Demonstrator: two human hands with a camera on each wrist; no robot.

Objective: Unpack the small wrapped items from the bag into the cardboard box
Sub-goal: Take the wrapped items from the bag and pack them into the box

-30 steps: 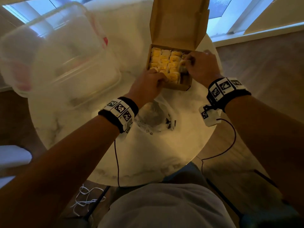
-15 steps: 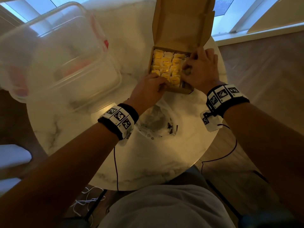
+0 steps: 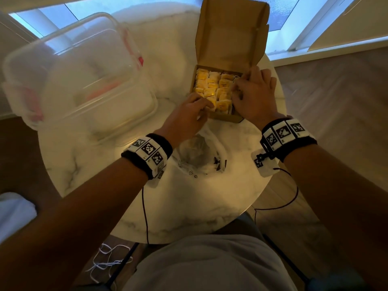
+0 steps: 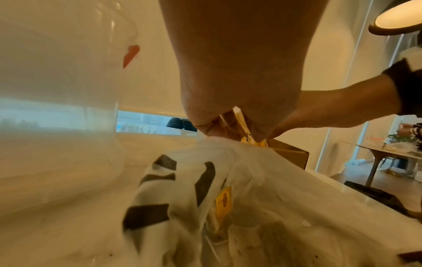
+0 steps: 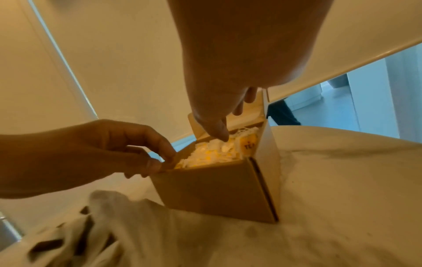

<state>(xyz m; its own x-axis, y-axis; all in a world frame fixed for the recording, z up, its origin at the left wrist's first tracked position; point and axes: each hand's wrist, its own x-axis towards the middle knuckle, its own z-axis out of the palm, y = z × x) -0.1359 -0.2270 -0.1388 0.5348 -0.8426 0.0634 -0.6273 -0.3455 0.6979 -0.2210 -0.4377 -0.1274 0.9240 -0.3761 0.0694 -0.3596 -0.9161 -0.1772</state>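
Observation:
The open cardboard box (image 3: 225, 118) stands on the table with its lid up, packed with several yellow and white wrapped items (image 3: 210, 87). At the box's near-left corner my left hand (image 3: 206, 107) has its fingers curled. In the left wrist view the left hand (image 4: 239, 131) pinches a wrapped item (image 4: 241, 119) there. My right hand (image 3: 239, 89) lies over the box's right side. In the right wrist view its thumb (image 5: 217, 130) touches the items, and nothing shows in its grasp. The white printed bag (image 3: 199, 156) lies crumpled between my wrists with an item (image 4: 223, 200) inside.
A large clear plastic container (image 3: 84, 80) with red latches fills the table's left side. The round marble table (image 3: 189, 206) ends close to my body and just right of the box. Thin cables hang from both wristbands. Windows and wooden floor lie beyond.
My right hand has shifted slightly along the box's right side and now lies over the items. The left hand has stayed at the near-left corner.

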